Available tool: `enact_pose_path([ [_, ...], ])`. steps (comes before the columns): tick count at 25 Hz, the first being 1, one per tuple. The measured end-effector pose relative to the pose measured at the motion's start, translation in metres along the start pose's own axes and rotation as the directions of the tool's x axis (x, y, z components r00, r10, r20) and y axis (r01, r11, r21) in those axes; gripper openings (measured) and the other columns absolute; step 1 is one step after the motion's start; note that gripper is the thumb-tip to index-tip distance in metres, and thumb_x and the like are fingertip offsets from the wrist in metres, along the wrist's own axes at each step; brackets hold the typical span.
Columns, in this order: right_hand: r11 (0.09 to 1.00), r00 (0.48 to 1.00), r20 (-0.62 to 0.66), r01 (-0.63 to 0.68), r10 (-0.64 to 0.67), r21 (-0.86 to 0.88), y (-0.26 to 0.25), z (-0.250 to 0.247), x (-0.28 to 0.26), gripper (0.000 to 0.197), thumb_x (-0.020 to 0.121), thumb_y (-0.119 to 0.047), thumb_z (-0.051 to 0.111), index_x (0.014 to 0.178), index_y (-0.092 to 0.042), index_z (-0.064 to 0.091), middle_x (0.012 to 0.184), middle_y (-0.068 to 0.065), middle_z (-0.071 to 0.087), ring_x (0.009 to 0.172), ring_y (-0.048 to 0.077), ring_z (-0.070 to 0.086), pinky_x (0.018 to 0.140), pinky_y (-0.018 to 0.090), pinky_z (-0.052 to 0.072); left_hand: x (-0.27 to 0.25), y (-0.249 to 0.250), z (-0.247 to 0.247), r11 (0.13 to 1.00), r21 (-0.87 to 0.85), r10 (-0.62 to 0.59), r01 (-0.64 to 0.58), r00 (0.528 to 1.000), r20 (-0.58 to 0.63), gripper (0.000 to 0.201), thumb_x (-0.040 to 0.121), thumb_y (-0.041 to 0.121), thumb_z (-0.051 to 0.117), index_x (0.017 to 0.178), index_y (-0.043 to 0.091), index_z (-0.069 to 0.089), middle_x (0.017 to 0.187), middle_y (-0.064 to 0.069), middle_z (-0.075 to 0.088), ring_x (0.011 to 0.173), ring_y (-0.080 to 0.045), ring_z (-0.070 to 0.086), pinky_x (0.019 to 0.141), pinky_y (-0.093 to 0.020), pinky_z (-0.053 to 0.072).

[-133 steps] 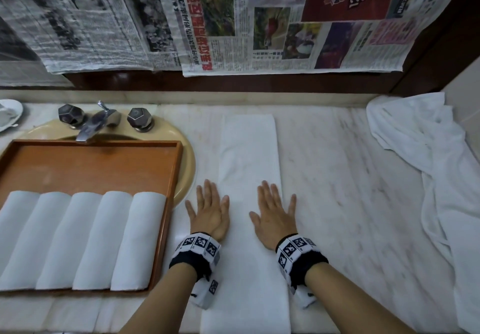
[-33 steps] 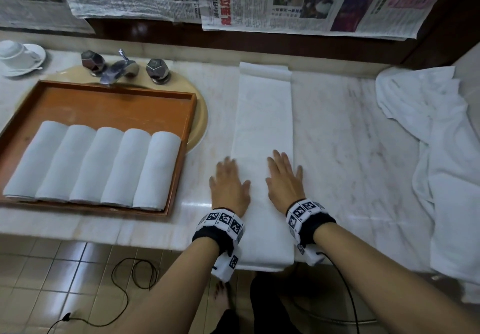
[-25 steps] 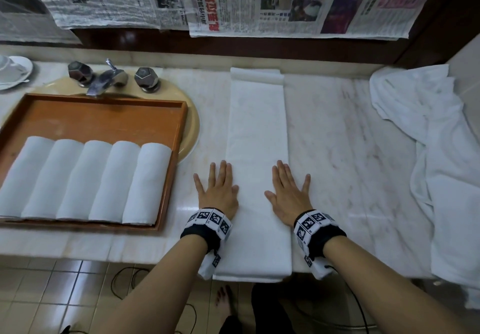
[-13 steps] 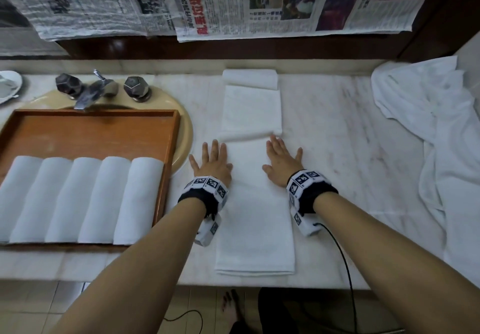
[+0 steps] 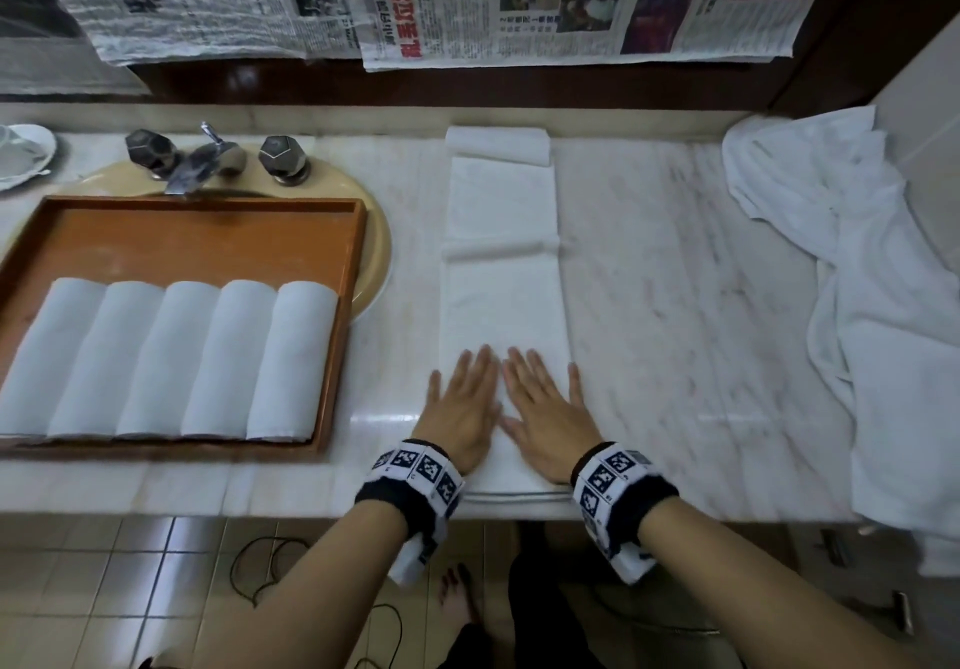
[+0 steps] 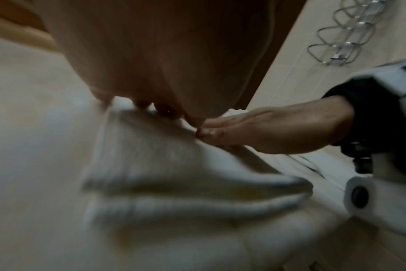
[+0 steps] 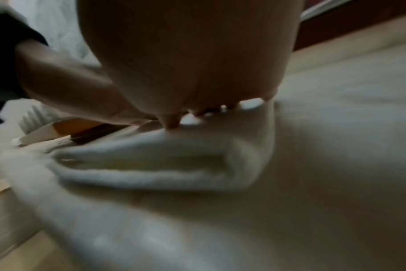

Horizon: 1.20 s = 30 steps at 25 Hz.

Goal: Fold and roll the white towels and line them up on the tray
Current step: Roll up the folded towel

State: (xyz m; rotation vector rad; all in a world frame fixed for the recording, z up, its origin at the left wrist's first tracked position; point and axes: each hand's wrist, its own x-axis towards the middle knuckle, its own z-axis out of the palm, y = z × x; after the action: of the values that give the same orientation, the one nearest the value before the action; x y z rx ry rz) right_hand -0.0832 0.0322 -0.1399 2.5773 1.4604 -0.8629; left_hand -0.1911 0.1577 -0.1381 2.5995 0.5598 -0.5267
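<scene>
The folded towel (image 5: 503,304) lies as a long strip on the bench (image 5: 675,304), not yet rolled. The left hand (image 5: 460,416) and right hand (image 5: 545,419) press flat on its near end, fingers straight, each grip holding nothing. Five rolled towels (image 5: 171,356) already line the tray (image 5: 208,231). A heap of unfolded towels (image 5: 883,330) waits at the right.
</scene>
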Motion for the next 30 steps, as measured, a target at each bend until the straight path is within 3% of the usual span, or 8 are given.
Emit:
enact_pose_path([
  [2, 0.995, 0.996, 0.006, -0.094, 0.094, 0.017, 0.006, 0.009, -0.006, 0.068, 0.102, -0.049, 0.015, 0.150, -0.019, -0.021, 0.149, -0.007, -0.038, 0.143, 0.013, -0.028, 0.113, 0.062, -0.011, -0.008, -0.008, 0.011, 1.000, 0.021, -0.006, 0.006, 1.000, 0.017, 0.059, 0.105, 0.034, 0.015, 0.152, 0.021, -0.018, 0.155, 0.007, -0.031, 0.146, -0.017, -0.023, 0.118, -0.051, -0.009],
  [5, 0.918, 0.922, 0.020, -0.388, 0.388, 0.079, 0.024, 0.004, -0.014, 0.070, 0.100, -0.052, 0.012, 0.147, -0.016, -0.026, 0.151, -0.002, -0.037, 0.143, 0.017, -0.029, 0.108, 0.064, -0.018, -0.013, -0.036, 0.005, 0.954, -0.015, -0.299, 0.299, 0.954, -0.015, 0.059, 0.104, 0.036, 0.013, 0.151, 0.018, -0.018, 0.156, 0.003, -0.029, 0.145, -0.019, -0.024, 0.114, -0.056, -0.016],
  [10, 0.997, 0.994, -0.080, -0.072, 0.069, -0.036, -0.002, 0.031, -0.026, 0.070, 0.092, -0.057, -0.006, 0.148, -0.021, -0.024, 0.155, -0.006, -0.033, 0.142, 0.013, -0.031, 0.111, 0.062, -0.016, -0.027, 0.011, 0.040, 1.000, 0.007, -0.028, 0.028, 0.996, -0.082, 0.060, 0.104, 0.041, 0.010, 0.152, 0.019, -0.019, 0.156, 0.004, -0.030, 0.144, -0.017, -0.026, 0.118, -0.052, -0.010],
  [16, 0.982, 0.971, -0.174, -0.178, 0.164, -0.066, 0.011, 0.047, -0.033, 0.076, 0.089, -0.059, -0.004, 0.152, -0.018, -0.013, 0.158, -0.003, -0.025, 0.145, 0.011, -0.024, 0.113, 0.061, -0.014, -0.028, -0.010, 0.056, 0.992, 0.121, -0.027, 0.046, 0.987, -0.156, 0.068, 0.093, 0.054, -0.007, 0.152, 0.023, -0.017, 0.157, 0.009, -0.026, 0.144, -0.011, -0.026, 0.117, -0.052, -0.013],
  [22, 0.968, 0.961, -0.128, -0.251, 0.247, -0.022, 0.002, 0.049, -0.043, 0.083, 0.082, -0.058, -0.014, 0.150, -0.011, -0.018, 0.156, 0.002, -0.032, 0.142, 0.016, -0.031, 0.109, 0.064, -0.018, -0.036, -0.017, 0.050, 0.996, 0.070, -0.047, 0.058, 0.988, -0.150, 0.069, 0.095, 0.054, -0.002, 0.152, 0.019, -0.017, 0.158, 0.007, -0.026, 0.145, -0.008, -0.024, 0.117, -0.050, -0.015],
  [24, 0.968, 0.962, -0.124, -0.248, 0.241, -0.040, -0.004, 0.047, -0.048, 0.078, 0.090, -0.057, -0.004, 0.151, -0.010, -0.014, 0.158, 0.004, -0.026, 0.143, 0.018, -0.030, 0.107, 0.066, -0.021, -0.039, -0.013, 0.035, 0.997, 0.048, -0.058, 0.064, 0.990, -0.126, 0.067, 0.100, 0.048, 0.017, 0.155, 0.014, -0.002, 0.162, 0.002, -0.013, 0.149, -0.014, -0.009, 0.119, -0.049, -0.005],
  [27, 0.973, 0.955, -0.183, -0.231, 0.232, 0.028, 0.001, 0.025, -0.036, 0.063, 0.102, -0.041, 0.025, 0.153, -0.010, 0.004, 0.162, 0.003, -0.006, 0.148, 0.020, -0.015, 0.111, 0.066, -0.013, -0.021, 0.001, 0.000, 0.995, -0.009, -0.100, 0.101, 0.965, -0.243, 0.047, 0.098, 0.037, 0.039, 0.138, 0.012, 0.043, 0.151, -0.006, 0.036, 0.136, -0.024, 0.034, 0.112, -0.044, 0.027],
  [30, 0.983, 0.975, -0.128, -0.175, 0.180, 0.047, 0.017, 0.001, -0.014, 0.064, 0.104, -0.036, 0.024, 0.153, -0.013, -0.009, 0.160, -0.001, -0.020, 0.147, 0.016, -0.018, 0.115, 0.061, -0.005, 0.013, 0.022, -0.015, 0.987, -0.160, -0.051, 0.025, 0.987, -0.155, 0.057, 0.103, 0.039, 0.031, 0.152, 0.013, 0.019, 0.162, -0.006, 0.010, 0.148, -0.023, 0.010, 0.118, -0.045, 0.013],
])
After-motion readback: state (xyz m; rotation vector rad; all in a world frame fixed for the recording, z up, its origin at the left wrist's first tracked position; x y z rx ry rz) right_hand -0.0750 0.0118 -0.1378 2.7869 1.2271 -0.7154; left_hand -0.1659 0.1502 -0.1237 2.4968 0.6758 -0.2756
